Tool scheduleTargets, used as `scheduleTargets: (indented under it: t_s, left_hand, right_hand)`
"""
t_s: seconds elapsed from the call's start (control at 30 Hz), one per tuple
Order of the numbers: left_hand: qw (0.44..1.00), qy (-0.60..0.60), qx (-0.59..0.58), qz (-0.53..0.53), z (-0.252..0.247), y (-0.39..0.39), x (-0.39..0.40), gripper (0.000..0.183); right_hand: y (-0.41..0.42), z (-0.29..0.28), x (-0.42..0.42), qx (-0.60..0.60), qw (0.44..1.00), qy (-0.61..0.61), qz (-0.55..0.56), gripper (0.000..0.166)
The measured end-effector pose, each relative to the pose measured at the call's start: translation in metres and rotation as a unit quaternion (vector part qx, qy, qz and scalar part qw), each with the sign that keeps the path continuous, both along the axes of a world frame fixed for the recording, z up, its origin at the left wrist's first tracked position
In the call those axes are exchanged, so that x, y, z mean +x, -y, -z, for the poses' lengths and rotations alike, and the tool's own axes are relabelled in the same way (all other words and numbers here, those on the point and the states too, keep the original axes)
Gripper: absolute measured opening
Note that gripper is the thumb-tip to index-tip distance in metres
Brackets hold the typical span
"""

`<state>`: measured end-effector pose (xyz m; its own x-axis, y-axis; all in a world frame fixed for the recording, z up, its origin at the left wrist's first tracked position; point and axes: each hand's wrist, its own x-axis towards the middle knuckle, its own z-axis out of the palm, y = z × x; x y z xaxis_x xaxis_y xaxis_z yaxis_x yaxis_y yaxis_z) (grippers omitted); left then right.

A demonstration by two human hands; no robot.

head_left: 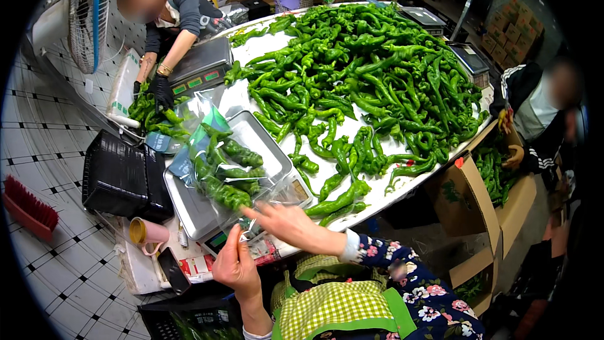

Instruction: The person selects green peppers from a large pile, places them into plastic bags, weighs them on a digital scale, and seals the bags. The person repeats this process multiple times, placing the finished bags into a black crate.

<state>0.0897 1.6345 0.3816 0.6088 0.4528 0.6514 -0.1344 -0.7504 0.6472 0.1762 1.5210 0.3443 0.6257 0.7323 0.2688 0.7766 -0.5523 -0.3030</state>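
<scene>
A clear plastic bag (278, 192) of green peppers (231, 193) lies on the steel pan of a digital scale (188, 217) in front of me. My left hand (238, 264) pinches the near edge of this bag between thumb and fingers. Over the bag's near end reaches my right hand (292, 226), its fingers stretched out at the plastic beside a pepper. Whether those fingers grip the film is blurred. Beyond the scale, loose green peppers (373, 75) cover much of the white table (295, 144).
To the left are a pink mug (148, 233), a phone (173, 269), a black bin (125, 174) and a fan (87, 14). A black-gloved co-worker (181, 23) handles peppers by another scale (203, 61). At right, another person's hand (513, 157) is in a cardboard box (465, 198).
</scene>
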Motion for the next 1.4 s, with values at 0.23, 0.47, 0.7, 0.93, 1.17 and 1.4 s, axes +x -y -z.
scheduleTargets:
  t_s: [0.23,0.47,0.7,0.93,1.17,1.4]
  left_hand:
    - [0.997,-0.062,0.027,-0.046,0.014,0.039,-0.01,0.039]
    - [0.988,-0.109,-0.005,-0.112,0.047,0.048,-0.018,0.042]
    - [0.981,-0.151,-0.01,-0.124,0.042,0.046,-0.059,0.022]
    - [0.972,-0.121,0.192,-0.066,-0.005,0.054,-0.007,0.052]
    - [0.983,-0.056,0.175,0.022,-0.011,0.031,0.002,0.039]
    - [0.992,-0.054,0.076,0.089,0.001,0.01,0.003,0.018]
  right_hand:
    - [0.109,-0.006,-0.015,0.297,0.93,-0.063,-0.206,0.015]
    - [0.184,0.048,0.1,0.121,0.969,0.088,0.199,0.05]
    - [0.179,0.059,0.158,-0.005,0.999,0.039,0.002,0.043]
    - [0.198,0.04,0.137,0.265,0.94,-0.052,0.207,0.036]
    - [0.193,-0.03,0.032,0.527,0.785,-0.289,0.15,0.034]
    - [0.181,-0.036,-0.081,0.51,0.837,-0.187,0.067,0.041]
